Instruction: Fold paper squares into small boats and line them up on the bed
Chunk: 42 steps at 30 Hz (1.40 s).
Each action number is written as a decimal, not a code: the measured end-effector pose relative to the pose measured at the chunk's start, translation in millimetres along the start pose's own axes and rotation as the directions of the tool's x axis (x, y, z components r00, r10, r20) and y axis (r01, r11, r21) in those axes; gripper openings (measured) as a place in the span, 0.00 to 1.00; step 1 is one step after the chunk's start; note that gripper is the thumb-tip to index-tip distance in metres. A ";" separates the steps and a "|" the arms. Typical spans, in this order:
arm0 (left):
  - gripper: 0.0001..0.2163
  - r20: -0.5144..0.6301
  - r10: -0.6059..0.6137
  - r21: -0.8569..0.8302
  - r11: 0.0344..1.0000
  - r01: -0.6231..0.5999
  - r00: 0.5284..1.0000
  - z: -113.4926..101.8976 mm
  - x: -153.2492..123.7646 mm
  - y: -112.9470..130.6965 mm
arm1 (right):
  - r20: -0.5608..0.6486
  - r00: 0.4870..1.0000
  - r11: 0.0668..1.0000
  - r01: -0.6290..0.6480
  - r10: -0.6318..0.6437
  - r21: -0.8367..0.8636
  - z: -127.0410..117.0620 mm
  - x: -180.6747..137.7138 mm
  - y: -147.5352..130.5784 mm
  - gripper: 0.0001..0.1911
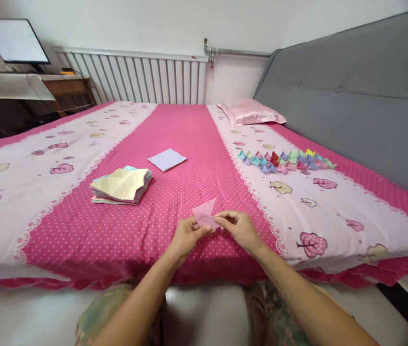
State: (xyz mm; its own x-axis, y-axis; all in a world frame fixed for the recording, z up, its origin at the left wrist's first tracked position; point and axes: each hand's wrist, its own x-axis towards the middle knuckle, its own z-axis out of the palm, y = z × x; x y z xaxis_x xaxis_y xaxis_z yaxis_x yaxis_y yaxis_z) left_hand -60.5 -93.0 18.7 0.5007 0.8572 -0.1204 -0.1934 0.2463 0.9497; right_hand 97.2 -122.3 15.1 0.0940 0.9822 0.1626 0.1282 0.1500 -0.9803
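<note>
Between my two hands is a partly folded sheet of pink origami paper (204,211), with one pointed flap standing up to the upper right. My left hand (188,235) pinches its lower left side, thumb in front. At the lower right corner, my right hand (238,227) grips the same paper between thumb and fingers. Both hands are just above the bed's near edge. A flat stack of lilac paper squares (167,159) lies farther back. To the left sits a thicker, uneven pile of creased coloured paper (122,186), pale yellow on top.
Several small folded paper boats (286,161) stand in rows on the bedspread (192,129) at right. A pink pillow (250,112) rests near the grey headboard (351,86). Behind the bed is a white radiator (135,74); a monitor (12,41) stands on a desk at far left.
</note>
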 end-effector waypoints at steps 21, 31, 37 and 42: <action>0.14 -0.001 0.080 -0.010 0.997 -0.080 0.997 -3.3 2.4 3.9 | -0.036 0.990 0.983 0.131 -0.137 -0.130 5.8 -4.7 1.7 0.11; 0.10 -0.145 0.082 0.080 0.994 -0.070 0.986 -6.2 -0.3 8.2 | -0.036 0.989 0.973 0.137 -0.146 -0.185 3.8 -5.0 -1.4 0.12; 0.10 -0.112 0.105 0.129 0.988 -0.090 0.988 -4.9 0.4 6.0 | -0.033 0.988 0.971 0.141 -0.150 -0.193 4.3 -4.7 -2.1 0.12; 0.09 -0.119 0.141 0.108 0.986 -0.128 0.983 -5.4 1.6 3.0 | -0.023 0.981 0.967 0.188 -0.195 -0.170 4.4 -4.2 -1.5 0.10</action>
State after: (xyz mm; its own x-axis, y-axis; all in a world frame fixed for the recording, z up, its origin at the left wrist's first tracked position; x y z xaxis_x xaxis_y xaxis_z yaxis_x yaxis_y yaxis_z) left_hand -64.8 -88.4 19.8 0.3644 0.9311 -0.0187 -0.1639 0.0839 0.9829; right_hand 92.2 -126.1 15.4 0.0896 0.9314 0.3529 0.3096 0.3107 -0.8987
